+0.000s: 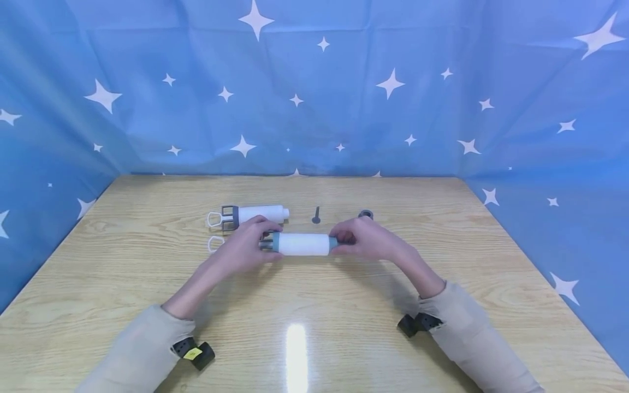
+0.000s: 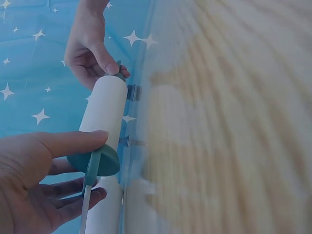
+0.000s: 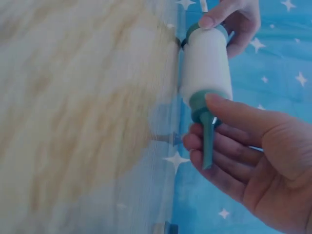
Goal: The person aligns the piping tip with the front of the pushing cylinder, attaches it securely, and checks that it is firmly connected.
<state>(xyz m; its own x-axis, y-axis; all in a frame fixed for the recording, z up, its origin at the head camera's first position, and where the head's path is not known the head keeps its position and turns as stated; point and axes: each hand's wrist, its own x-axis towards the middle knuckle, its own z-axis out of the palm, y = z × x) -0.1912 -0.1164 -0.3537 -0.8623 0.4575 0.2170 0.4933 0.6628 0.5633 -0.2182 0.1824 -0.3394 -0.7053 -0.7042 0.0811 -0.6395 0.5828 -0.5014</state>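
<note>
A large white-and-teal syringe (image 1: 303, 244) is held level between both hands, crosswise to me. My left hand (image 1: 249, 244) grips its teal collar, the thumb pressed against it in the left wrist view. A white loop handle (image 1: 214, 243) sticks out beyond that hand. At the other end, my right hand (image 1: 366, 239) pinches the teal cap (image 3: 199, 101), where a narrow teal nozzle (image 3: 208, 141) points out across the fingers. Behind it on the table lies a second syringe (image 1: 260, 213) with a white barrel and dark grey collar, partly covered by the left hand.
On the wooden table (image 1: 236, 338), a small dark grey nozzle (image 1: 316, 216) lies beyond the held syringe. A dark grey ring-shaped cap (image 1: 366, 214) sits just behind the right hand. A blue curtain with white stars (image 1: 304, 71) surrounds the table's back and sides.
</note>
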